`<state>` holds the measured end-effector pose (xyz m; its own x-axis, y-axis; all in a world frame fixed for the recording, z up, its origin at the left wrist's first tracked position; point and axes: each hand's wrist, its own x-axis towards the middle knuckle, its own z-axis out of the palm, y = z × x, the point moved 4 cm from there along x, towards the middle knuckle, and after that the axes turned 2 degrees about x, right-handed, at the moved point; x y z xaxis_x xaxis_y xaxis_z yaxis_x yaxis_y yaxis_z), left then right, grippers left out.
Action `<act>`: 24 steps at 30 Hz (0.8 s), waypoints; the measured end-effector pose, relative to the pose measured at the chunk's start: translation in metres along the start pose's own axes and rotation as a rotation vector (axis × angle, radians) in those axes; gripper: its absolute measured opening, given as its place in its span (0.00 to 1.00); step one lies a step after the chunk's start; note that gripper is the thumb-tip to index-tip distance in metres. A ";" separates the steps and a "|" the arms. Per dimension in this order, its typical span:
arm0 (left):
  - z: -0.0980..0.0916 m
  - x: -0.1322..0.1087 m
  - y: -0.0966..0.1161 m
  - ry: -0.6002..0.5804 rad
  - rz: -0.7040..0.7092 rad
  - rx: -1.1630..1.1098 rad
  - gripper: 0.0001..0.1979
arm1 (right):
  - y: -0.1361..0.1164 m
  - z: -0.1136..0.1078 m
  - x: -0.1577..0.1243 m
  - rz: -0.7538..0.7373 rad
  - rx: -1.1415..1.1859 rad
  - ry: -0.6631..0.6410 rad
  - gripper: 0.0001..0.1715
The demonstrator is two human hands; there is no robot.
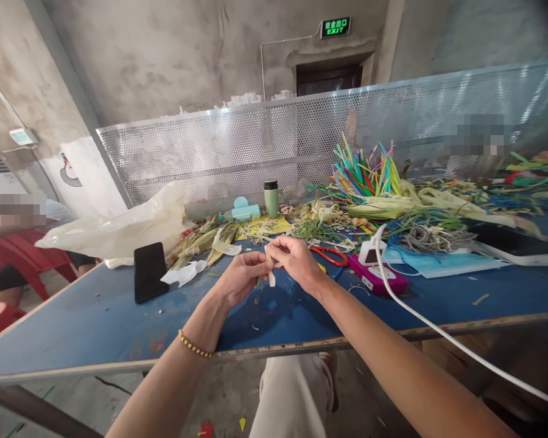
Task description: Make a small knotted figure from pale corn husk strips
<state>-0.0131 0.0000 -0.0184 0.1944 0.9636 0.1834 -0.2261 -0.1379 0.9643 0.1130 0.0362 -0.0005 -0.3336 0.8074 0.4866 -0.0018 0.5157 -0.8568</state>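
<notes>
A narrow pale strip that looks like corn husk (271, 278) is pinched between my two hands, above the near middle of the blue table (182, 322). My left hand (241, 277) grips it from the left with thumb and fingertips. From the right, my right hand (296, 260) closes on its upper part, fingertips touching those of the left. Part of the strip is hidden behind the fingers. Orange-handled scissors (331, 255) lie just right of my right hand. Behind my left hand are dried corn husks (201, 240) and a torn white piece (184, 273).
A black phone (150, 272) lies left, beside a plastic bag (119, 222). Toward the back stand a green bottle (271, 199) and colourful stems (363, 173). A magenta power strip (378, 277) with a white cable (420, 319) sits right. A perforated metal screen (219, 152) borders the table.
</notes>
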 end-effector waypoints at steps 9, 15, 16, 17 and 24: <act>-0.010 0.004 0.002 0.086 0.112 0.011 0.09 | 0.011 -0.002 0.002 0.042 -0.105 -0.036 0.13; -0.009 0.003 0.003 0.075 0.120 0.109 0.12 | 0.004 0.000 0.000 -0.033 -0.215 -0.071 0.09; -0.009 0.003 0.003 0.096 0.118 0.128 0.13 | 0.002 0.000 0.000 -0.048 -0.252 -0.069 0.09; -0.010 0.003 0.004 0.117 0.114 0.139 0.13 | 0.000 -0.001 0.000 -0.060 -0.288 -0.059 0.09; -0.011 0.003 0.003 0.145 0.093 0.056 0.11 | -0.003 -0.003 0.000 -0.066 -0.362 -0.036 0.11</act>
<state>-0.0236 0.0048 -0.0168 0.0348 0.9683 0.2472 -0.1821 -0.2371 0.9543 0.1156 0.0349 0.0026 -0.3769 0.7620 0.5266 0.3075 0.6392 -0.7048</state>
